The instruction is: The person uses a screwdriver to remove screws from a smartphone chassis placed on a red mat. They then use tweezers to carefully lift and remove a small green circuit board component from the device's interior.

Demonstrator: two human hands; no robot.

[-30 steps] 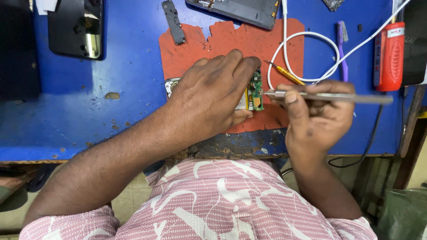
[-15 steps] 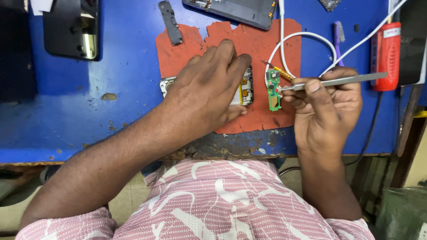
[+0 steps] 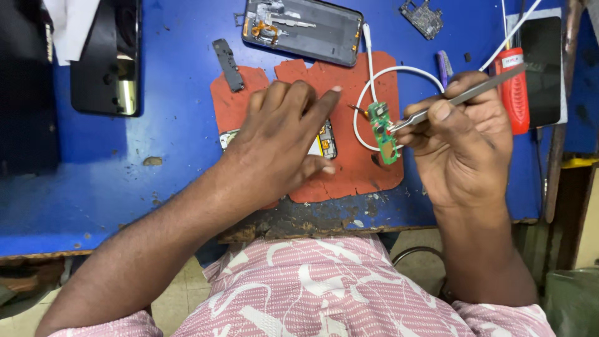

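Note:
My left hand lies flat on an opened phone on a worn red mat, fingers spread, covering most of it. My right hand grips metal tweezers that pinch a small green circuit board, lifted just above the mat to the right of the phone.
A second opened phone lies at the back of the blue table. A white cable loops over the mat. A small black part, a loose board, a red tool and dark devices surround the mat.
The tweezers have lifted the green board out of the phone and carried it to the right. My left hand stays on the phone, its fingers now more spread.

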